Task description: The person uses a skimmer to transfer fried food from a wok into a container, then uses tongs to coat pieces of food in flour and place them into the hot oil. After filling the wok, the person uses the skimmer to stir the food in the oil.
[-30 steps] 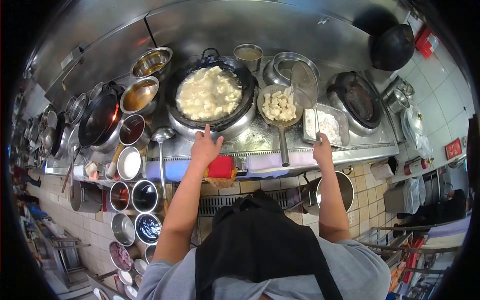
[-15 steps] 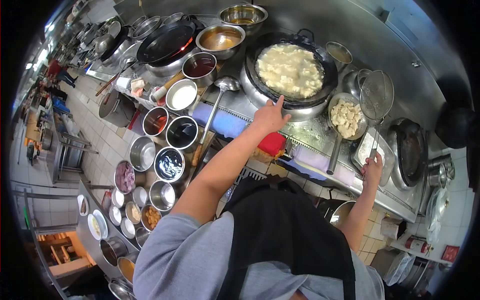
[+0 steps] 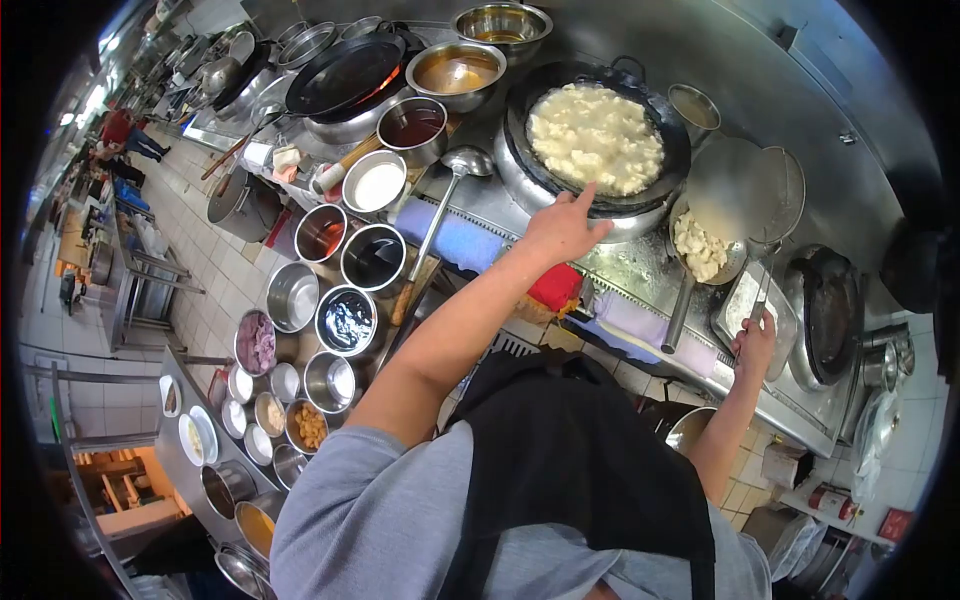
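Observation:
My left hand [image 3: 567, 232] is stretched out at the front rim of a black wok [image 3: 675, 150], index finger extended and thumb apart, holding nothing. Pale lumpy pieces [image 3: 595, 135] float in frothy liquid inside the wok. My right hand [image 3: 755, 345] is closed around the handle of a round mesh skimmer [image 3: 790, 195], raised right of the wok. A blurred pale disc shape beside the mesh cannot be made out clearly. Below it, a long-handled strainer [image 3: 680, 310] rests on the range with similar pale pieces [image 3: 700, 248] in it, partly covered by the blur.
A ladle [image 3: 466, 160] lies left of the wok. Several metal pots of sauces and ingredients stand farther left, including a dark sauce pot [image 3: 346, 320]. Another wok [image 3: 345, 75] sits over a visible flame. A tray of white powder [image 3: 742, 303] lies beneath the skimmer handle.
The view has shifted slightly, so everything sits farther right. The mesh skimmer has tilted or turned, with a blurred shape now over the strainer. My left hand keeps its place by the wok rim.

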A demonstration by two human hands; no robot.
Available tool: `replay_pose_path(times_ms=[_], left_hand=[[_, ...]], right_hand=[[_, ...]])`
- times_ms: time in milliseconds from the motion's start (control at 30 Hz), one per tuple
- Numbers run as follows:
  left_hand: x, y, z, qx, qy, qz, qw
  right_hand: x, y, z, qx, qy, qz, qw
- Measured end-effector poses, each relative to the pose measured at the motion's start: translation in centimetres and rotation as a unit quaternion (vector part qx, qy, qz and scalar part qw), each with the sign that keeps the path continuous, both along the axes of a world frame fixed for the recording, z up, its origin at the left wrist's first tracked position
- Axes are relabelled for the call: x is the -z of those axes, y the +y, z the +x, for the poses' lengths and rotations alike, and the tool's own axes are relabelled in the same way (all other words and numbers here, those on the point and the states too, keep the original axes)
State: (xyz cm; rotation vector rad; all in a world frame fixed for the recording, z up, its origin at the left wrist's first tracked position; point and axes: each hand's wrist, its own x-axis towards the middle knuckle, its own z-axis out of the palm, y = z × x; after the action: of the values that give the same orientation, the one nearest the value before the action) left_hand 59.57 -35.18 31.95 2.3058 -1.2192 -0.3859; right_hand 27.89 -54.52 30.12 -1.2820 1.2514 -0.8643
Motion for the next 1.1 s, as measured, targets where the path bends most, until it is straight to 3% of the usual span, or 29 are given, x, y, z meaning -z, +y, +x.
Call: replay_pose_path(times_ms=[367, 1100], left_hand=[[-3.6, 0.5, -1.0, 0.012, -0.01, -0.03, 0.999], [-4.6, 0.8, -2.3, 0.023, -0.021, -0.06, 0.998]], right_hand=[[-0.3, -0.3, 1.2, -0.011, -0.006, -0.007, 1.0], [0.1, 0.0, 0.3, -0.017, -0.017, 0.001, 1.0]])
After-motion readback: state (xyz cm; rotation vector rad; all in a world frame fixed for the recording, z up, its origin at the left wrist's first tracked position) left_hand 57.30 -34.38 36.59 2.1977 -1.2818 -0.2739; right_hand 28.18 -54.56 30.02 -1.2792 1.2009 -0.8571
